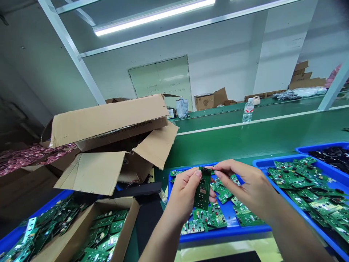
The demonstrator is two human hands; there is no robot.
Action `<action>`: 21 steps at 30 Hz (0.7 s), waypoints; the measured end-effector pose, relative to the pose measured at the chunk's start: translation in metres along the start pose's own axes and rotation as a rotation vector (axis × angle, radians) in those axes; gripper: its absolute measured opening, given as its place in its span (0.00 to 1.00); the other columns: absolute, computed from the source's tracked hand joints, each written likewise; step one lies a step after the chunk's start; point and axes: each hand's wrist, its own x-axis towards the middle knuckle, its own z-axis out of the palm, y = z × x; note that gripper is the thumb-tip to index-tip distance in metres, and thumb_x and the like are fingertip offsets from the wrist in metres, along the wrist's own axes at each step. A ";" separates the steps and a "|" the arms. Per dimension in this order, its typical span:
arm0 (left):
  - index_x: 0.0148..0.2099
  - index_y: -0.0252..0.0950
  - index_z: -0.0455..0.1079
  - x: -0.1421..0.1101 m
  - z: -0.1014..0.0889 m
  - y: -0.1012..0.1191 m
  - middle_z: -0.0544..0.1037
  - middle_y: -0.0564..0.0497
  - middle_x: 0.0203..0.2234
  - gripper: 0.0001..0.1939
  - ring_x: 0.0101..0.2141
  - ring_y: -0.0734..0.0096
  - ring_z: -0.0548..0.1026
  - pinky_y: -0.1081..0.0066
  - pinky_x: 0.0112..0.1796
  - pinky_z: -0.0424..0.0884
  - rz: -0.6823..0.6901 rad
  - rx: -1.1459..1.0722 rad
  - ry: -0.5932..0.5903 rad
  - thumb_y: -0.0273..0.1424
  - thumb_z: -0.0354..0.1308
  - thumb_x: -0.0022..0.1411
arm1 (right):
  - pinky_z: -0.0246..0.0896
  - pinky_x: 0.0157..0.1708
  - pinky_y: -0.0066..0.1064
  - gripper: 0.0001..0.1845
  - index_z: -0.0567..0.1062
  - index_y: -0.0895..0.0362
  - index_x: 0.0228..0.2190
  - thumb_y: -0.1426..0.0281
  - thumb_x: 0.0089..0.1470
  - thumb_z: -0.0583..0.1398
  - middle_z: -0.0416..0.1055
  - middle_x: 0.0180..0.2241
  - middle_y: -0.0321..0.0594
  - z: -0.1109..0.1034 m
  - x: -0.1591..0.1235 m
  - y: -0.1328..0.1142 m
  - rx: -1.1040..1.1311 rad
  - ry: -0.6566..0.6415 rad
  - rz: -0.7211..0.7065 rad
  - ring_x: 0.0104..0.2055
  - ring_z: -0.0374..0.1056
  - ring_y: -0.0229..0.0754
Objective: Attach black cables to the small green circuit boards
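Note:
In the head view a green circuit board [202, 191] stands nearly upright, gripped at its left edge by my left hand [186, 189], thumb in front and fingers behind. My right hand [245, 183] is closed in a pinch at the board's top right corner, beside a dark strip along the top edge. What lies between those fingertips is too small to make out. Beneath both hands sits a blue tray [226, 233] holding several green circuit boards [209, 218], some partly hidden by my hands.
To the right, another blue tray [261, 160] holds piled boards, with a tray of black parts [331, 154] behind it. At left are a cardboard box of boards [133, 214] and a large open carton [109, 125]. A water bottle [248, 111] stands on the green bench [207, 145].

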 end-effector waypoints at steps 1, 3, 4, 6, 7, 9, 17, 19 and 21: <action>0.46 0.32 0.72 0.000 0.000 0.000 0.74 0.53 0.16 0.20 0.17 0.74 0.72 0.75 0.22 0.67 0.002 0.002 -0.005 0.41 0.55 0.58 | 0.65 0.34 0.32 0.08 0.72 0.54 0.35 0.69 0.59 0.53 0.75 0.31 0.40 0.000 0.000 0.000 -0.007 0.028 -0.012 0.32 0.70 0.41; 0.43 0.32 0.73 -0.001 0.001 0.002 0.73 0.53 0.15 0.18 0.16 0.75 0.70 0.76 0.21 0.66 0.013 0.028 -0.011 0.41 0.55 0.59 | 0.65 0.34 0.32 0.08 0.72 0.54 0.33 0.69 0.59 0.53 0.75 0.30 0.40 0.001 0.001 0.003 -0.025 0.060 -0.028 0.32 0.70 0.42; 0.40 0.32 0.74 -0.002 0.001 0.002 0.73 0.53 0.15 0.18 0.15 0.76 0.69 0.77 0.20 0.65 0.019 0.055 -0.014 0.41 0.54 0.59 | 0.65 0.34 0.32 0.08 0.72 0.54 0.33 0.69 0.59 0.53 0.75 0.30 0.40 0.001 0.001 0.005 -0.035 0.068 -0.036 0.32 0.71 0.42; 0.35 0.31 0.74 -0.003 0.002 0.004 0.72 0.53 0.14 0.18 0.15 0.77 0.68 0.79 0.19 0.62 0.025 0.136 -0.034 0.42 0.54 0.59 | 0.65 0.34 0.32 0.08 0.72 0.54 0.32 0.69 0.59 0.53 0.74 0.29 0.39 0.000 0.001 0.008 -0.058 0.077 -0.060 0.32 0.71 0.42; 0.33 0.30 0.74 -0.004 0.001 0.005 0.71 0.53 0.13 0.19 0.15 0.77 0.67 0.79 0.19 0.61 0.025 0.183 -0.055 0.42 0.53 0.60 | 0.65 0.33 0.32 0.08 0.72 0.55 0.31 0.70 0.59 0.53 0.74 0.30 0.40 0.000 0.001 0.010 -0.067 0.078 -0.077 0.32 0.71 0.42; 0.31 0.30 0.74 -0.006 0.000 0.008 0.70 0.53 0.14 0.21 0.15 0.78 0.67 0.79 0.19 0.61 0.018 0.256 -0.115 0.43 0.51 0.61 | 0.64 0.33 0.31 0.08 0.72 0.55 0.31 0.71 0.58 0.53 0.74 0.29 0.39 -0.002 0.001 0.012 -0.072 0.068 -0.115 0.31 0.70 0.41; 0.31 0.31 0.73 -0.011 -0.007 0.017 0.69 0.53 0.17 0.22 0.17 0.78 0.65 0.78 0.21 0.61 0.011 0.437 -0.264 0.43 0.47 0.64 | 0.65 0.31 0.31 0.10 0.72 0.55 0.33 0.74 0.60 0.52 0.73 0.29 0.40 0.004 0.002 0.008 -0.003 0.032 -0.214 0.31 0.69 0.40; 0.31 0.31 0.72 -0.012 -0.007 0.018 0.68 0.53 0.18 0.21 0.17 0.78 0.65 0.78 0.21 0.61 0.050 0.434 -0.226 0.42 0.46 0.64 | 0.66 0.35 0.33 0.09 0.72 0.54 0.38 0.73 0.60 0.52 0.74 0.34 0.42 0.006 0.002 0.008 0.011 0.050 -0.220 0.36 0.70 0.42; 0.29 0.32 0.70 -0.012 -0.006 0.019 0.67 0.54 0.18 0.20 0.18 0.78 0.64 0.78 0.22 0.61 0.085 0.464 -0.211 0.40 0.46 0.65 | 0.66 0.42 0.36 0.14 0.67 0.52 0.48 0.72 0.60 0.53 0.72 0.43 0.44 0.007 0.001 0.010 0.024 0.079 -0.203 0.44 0.69 0.44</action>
